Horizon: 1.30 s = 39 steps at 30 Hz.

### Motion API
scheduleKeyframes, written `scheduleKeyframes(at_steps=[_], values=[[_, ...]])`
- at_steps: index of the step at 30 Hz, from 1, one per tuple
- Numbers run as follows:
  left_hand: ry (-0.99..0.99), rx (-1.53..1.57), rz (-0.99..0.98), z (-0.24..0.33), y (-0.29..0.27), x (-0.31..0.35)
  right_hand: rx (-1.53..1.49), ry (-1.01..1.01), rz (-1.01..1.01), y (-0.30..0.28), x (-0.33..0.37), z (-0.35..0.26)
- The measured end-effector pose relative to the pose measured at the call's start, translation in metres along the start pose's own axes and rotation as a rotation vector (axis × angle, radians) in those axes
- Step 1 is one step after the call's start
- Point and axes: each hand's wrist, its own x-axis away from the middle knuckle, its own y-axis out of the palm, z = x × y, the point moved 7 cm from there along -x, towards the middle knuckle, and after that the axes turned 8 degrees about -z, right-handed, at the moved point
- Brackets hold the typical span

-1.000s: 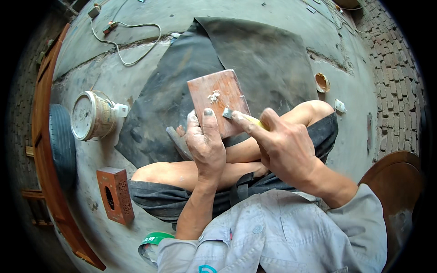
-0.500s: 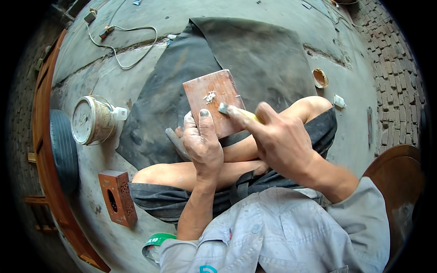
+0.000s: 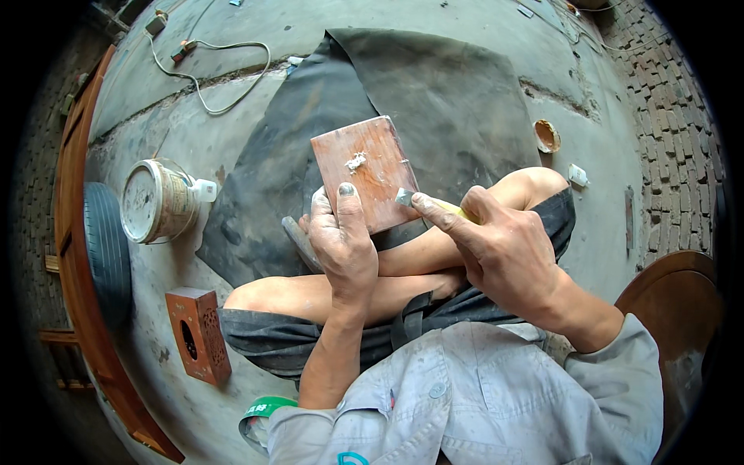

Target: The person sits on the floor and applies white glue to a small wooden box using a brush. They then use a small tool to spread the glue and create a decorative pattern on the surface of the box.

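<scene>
My left hand (image 3: 345, 236) is closed on the lower left edge of a reddish-brown wooden board (image 3: 360, 194), thumb on its face. The board is held tilted above my crossed legs. A small lump of whitish putty (image 3: 356, 161) sits on its face, and pale smears and dust lie around it. My right hand (image 3: 508, 244) grips a putty knife with a yellow handle (image 3: 449, 207), forefinger stretched along it. The knife's short metal blade (image 3: 404, 197) is at the board's right edge; whether it touches the wood I cannot tell.
A dark sheet (image 3: 457, 101) covers the floor ahead. To the left are a lidded bucket (image 3: 167, 203), a tyre (image 3: 107, 256) and a carved wooden box (image 3: 195, 335). A small round tub (image 3: 546, 136) and a white bottle (image 3: 577, 174) lie to the right. A cable (image 3: 232, 105) curls at far left.
My right hand and the putty knife have moved right and slightly down, away from the board's middle to its right edge. The left hand and board have hardly shifted.
</scene>
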Motion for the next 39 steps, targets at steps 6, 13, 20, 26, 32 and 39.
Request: scheduleKeyframes(at_steps=[6,13,20,26,32,39], values=[[-0.007,-0.001,0.0,0.001,0.0,0.001,0.052,-0.026,-0.025,0.005,-0.021,-0.005],[-0.017,0.019,0.005,0.002,0.001,-0.002,0.023,-0.017,-0.049,0.002,-0.014,-0.007],[-0.003,-0.017,-0.006,0.005,-0.001,0.0,0.038,-0.013,-0.038,0.008,-0.015,-0.011],[-0.03,0.014,-0.037,0.005,0.006,0.002,0.019,-0.015,0.026,0.008,-0.034,-0.008],[-0.032,0.059,-0.03,0.008,0.01,0.0,0.019,-0.017,0.086,0.01,-0.045,-0.006],[0.012,0.138,-0.004,0.006,-0.008,-0.014,-0.141,-0.106,0.193,0.004,-0.026,0.011]])
